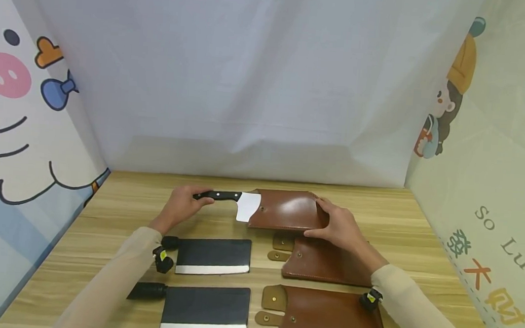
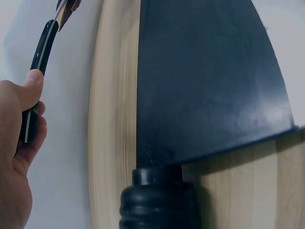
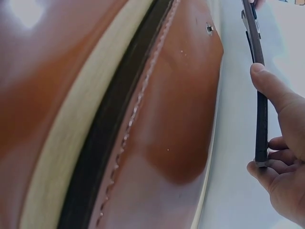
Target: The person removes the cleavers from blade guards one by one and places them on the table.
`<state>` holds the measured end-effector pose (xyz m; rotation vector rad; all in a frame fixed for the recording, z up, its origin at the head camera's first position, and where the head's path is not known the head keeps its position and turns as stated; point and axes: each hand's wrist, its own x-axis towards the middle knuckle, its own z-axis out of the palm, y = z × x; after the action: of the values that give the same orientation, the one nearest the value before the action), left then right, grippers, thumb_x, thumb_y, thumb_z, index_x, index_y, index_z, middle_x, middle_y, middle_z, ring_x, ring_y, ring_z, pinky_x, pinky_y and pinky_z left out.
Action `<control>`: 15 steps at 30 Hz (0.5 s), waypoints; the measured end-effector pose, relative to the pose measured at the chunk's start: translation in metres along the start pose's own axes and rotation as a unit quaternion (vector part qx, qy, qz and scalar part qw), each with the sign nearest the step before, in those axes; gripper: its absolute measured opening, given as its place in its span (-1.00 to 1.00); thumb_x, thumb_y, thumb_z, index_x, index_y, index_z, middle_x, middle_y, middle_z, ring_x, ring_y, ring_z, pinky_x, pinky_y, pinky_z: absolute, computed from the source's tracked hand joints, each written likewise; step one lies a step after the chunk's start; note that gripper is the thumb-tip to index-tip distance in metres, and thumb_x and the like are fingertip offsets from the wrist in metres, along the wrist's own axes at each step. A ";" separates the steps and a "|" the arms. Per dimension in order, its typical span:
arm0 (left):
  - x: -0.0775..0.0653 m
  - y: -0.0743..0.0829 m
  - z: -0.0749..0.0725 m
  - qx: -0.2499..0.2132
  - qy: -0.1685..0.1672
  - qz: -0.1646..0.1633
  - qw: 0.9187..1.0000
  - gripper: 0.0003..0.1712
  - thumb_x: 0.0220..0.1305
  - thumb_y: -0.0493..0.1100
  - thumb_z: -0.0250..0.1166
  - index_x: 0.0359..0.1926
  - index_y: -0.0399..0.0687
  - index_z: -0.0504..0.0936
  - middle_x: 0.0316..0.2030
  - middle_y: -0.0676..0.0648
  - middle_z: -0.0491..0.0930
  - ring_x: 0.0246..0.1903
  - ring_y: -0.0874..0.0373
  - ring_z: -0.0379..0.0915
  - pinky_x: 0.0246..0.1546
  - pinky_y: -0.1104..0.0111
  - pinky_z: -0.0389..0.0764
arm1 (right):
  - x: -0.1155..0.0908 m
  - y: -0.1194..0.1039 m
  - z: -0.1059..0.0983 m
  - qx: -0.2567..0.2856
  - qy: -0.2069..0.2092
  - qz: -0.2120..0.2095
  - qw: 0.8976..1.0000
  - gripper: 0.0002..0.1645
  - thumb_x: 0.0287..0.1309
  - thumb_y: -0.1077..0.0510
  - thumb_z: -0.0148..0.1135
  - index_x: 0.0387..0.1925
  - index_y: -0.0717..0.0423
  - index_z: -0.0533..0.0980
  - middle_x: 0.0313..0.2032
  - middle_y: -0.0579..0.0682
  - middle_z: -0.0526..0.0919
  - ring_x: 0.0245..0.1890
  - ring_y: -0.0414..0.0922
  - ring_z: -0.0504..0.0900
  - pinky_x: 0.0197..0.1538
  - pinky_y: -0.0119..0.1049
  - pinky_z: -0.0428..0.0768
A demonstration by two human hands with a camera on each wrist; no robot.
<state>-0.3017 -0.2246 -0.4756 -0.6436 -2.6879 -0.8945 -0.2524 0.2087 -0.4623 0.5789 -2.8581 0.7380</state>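
Observation:
In the head view my left hand [image 1: 183, 203] grips the black riveted handle of a cleaver [image 1: 248, 206] at the back of the table. Most of the cleaver's blade is hidden inside a brown leather sheath [image 1: 286, 210]; a short white-looking part by the handle shows. My right hand [image 1: 341, 227] holds the sheath's far right end, thumb and fingers on opposite edges. In the left wrist view the thumb lies along the cleaver's handle [image 2: 44, 47]. The right wrist view shows the held sheath [image 3: 262, 114] edge-on, raised off the table, between thumb and fingers.
Two dark-bladed cleavers, one farther [image 1: 214, 254] and one nearer [image 1: 206, 307], lie front left with black handles leftward. Two brown sheaths, one partly under my right arm [image 1: 324, 262] and one nearer [image 1: 329, 318], lie front right, tan straps leftward. A white cloth [image 1: 259, 82] hangs behind the table.

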 end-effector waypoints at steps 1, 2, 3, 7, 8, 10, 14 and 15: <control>0.000 -0.001 0.000 0.003 0.001 0.000 1.000 -0.55 0.28 -0.10 0.47 0.11 -0.25 0.72 -0.01 -0.26 0.73 -0.07 -0.15 0.70 -0.07 -0.05 0.64 | 0.000 0.000 -0.001 0.001 0.000 0.000 1.000 0.21 -0.15 -0.17 0.69 0.42 0.35 0.35 0.37 0.37 0.40 0.34 0.31 0.44 0.29 0.19 0.47; -0.001 -0.002 -0.001 0.004 0.002 0.000 1.000 -0.55 0.28 -0.10 0.47 0.11 -0.25 0.72 -0.01 -0.26 0.73 -0.09 -0.14 0.70 -0.08 -0.04 0.64 | 0.000 0.001 -0.001 0.000 0.000 0.000 1.000 0.21 -0.14 -0.17 0.69 0.42 0.35 0.35 0.37 0.37 0.40 0.34 0.32 0.43 0.29 0.19 0.47; -0.002 -0.002 -0.001 0.005 0.002 -0.002 1.000 -0.55 0.28 -0.10 0.47 0.12 -0.26 0.72 -0.01 -0.26 0.73 -0.13 -0.12 0.70 -0.11 -0.02 0.64 | -0.001 0.001 -0.001 0.000 0.000 0.001 1.000 0.21 -0.15 -0.18 0.69 0.42 0.35 0.35 0.38 0.37 0.40 0.34 0.31 0.43 0.30 0.18 0.47; -0.004 -0.005 -0.004 0.011 0.004 -0.010 1.000 -0.55 0.30 -0.08 0.46 0.12 -0.23 0.72 -0.01 -0.25 0.74 -0.24 -0.05 0.67 -0.19 0.06 0.60 | -0.001 0.005 -0.002 -0.002 0.003 0.006 1.000 0.21 -0.15 -0.18 0.69 0.41 0.35 0.36 0.37 0.36 0.41 0.34 0.31 0.44 0.30 0.18 0.46; -0.005 -0.006 -0.005 0.010 0.006 -0.010 1.000 -0.55 0.30 -0.09 0.46 0.13 -0.24 0.72 -0.01 -0.26 0.73 -0.23 -0.06 0.67 -0.19 0.05 0.60 | -0.001 0.005 -0.002 -0.003 0.005 0.007 1.000 0.21 -0.16 -0.18 0.69 0.41 0.35 0.36 0.37 0.36 0.41 0.34 0.31 0.44 0.30 0.18 0.46; -0.007 -0.007 -0.007 0.012 0.010 -0.006 1.000 -0.55 0.30 -0.09 0.45 0.13 -0.24 0.71 0.00 -0.27 0.73 -0.18 -0.09 0.70 -0.16 0.02 0.62 | -0.002 0.007 -0.003 -0.003 0.008 0.008 1.000 0.21 -0.16 -0.18 0.69 0.41 0.35 0.36 0.37 0.36 0.41 0.33 0.31 0.44 0.30 0.18 0.46; -0.009 -0.010 -0.009 0.015 0.021 0.000 1.000 -0.56 0.29 -0.12 0.46 0.12 -0.26 0.72 -0.01 -0.28 0.73 -0.21 -0.07 0.69 -0.19 0.05 0.61 | -0.003 0.008 -0.005 0.001 0.009 0.010 1.000 0.22 -0.17 -0.17 0.70 0.42 0.36 0.36 0.37 0.36 0.41 0.34 0.31 0.43 0.31 0.18 0.45; -0.009 -0.011 -0.010 0.017 0.022 0.001 1.000 -0.57 0.29 -0.12 0.46 0.11 -0.25 0.72 -0.03 -0.27 0.74 -0.26 -0.04 0.66 -0.22 0.08 0.58 | -0.003 0.008 -0.006 0.001 0.010 0.010 1.000 0.22 -0.17 -0.17 0.70 0.42 0.36 0.35 0.37 0.36 0.41 0.34 0.32 0.43 0.32 0.18 0.45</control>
<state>-0.2981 -0.2414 -0.4766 -0.6112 -2.6571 -0.8505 -0.2522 0.2192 -0.4615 0.5422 -2.8496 0.7449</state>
